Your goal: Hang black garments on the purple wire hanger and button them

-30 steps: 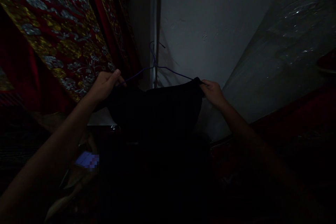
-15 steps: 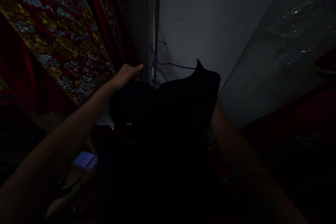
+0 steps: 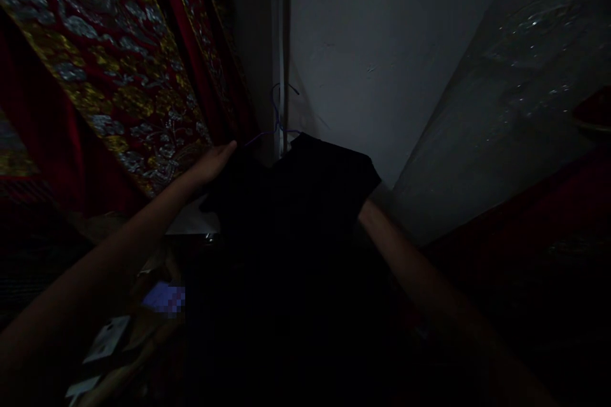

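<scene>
A black garment hangs on a thin purple wire hanger whose hook stands in front of a pale vertical pole. My left hand lies at the garment's left shoulder with the fingers stretched out against the cloth. My right forearm reaches in from the lower right, and the right hand itself is hidden behind the garment's right side. The scene is very dark.
Red fabric with gold and silver embroidery hangs at the left. A white wall is behind, and a clear plastic cover slopes at the right. Paper tags lie at the lower left.
The garment has been drawn over the hanger's right arm, which showed bare a second ago. My right hand has gone behind the cloth. My left hand has opened from a pinch to flat fingers.
</scene>
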`<control>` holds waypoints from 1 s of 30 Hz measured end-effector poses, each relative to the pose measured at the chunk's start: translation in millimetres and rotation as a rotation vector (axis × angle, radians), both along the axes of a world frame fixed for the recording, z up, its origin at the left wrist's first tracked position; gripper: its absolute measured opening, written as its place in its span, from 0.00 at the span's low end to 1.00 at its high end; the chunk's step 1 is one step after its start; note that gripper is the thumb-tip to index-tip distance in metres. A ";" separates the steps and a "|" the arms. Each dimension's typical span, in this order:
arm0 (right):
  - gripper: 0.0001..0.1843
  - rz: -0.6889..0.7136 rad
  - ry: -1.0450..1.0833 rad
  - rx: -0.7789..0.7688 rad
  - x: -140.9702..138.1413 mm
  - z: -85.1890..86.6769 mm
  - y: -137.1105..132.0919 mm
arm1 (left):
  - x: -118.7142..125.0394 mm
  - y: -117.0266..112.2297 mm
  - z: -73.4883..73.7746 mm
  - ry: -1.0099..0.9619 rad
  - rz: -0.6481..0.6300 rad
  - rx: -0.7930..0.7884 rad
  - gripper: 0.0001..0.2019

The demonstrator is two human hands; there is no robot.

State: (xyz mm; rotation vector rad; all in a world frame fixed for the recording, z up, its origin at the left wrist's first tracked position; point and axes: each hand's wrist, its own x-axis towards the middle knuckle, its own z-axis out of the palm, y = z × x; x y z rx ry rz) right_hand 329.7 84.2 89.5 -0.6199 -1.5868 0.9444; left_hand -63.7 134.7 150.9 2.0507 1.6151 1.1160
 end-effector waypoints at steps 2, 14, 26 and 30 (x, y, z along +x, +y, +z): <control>0.34 0.006 0.109 -0.043 2.0 4.1 -0.9 | -1.1 -9.9 -11.9 0.107 -0.013 0.043 0.29; 0.36 -0.234 -0.038 -0.025 -38.7 86.9 -34.2 | 35.5 -7.4 30.8 0.060 0.023 0.422 0.12; 0.58 -0.261 -0.731 0.333 -78.7 21.4 -60.6 | 91.0 -94.9 23.0 -0.485 -0.441 0.220 0.37; 0.68 -0.539 -0.775 0.515 -108.7 -0.3 -66.6 | 127.6 -121.5 30.8 -0.612 -0.588 -0.012 0.34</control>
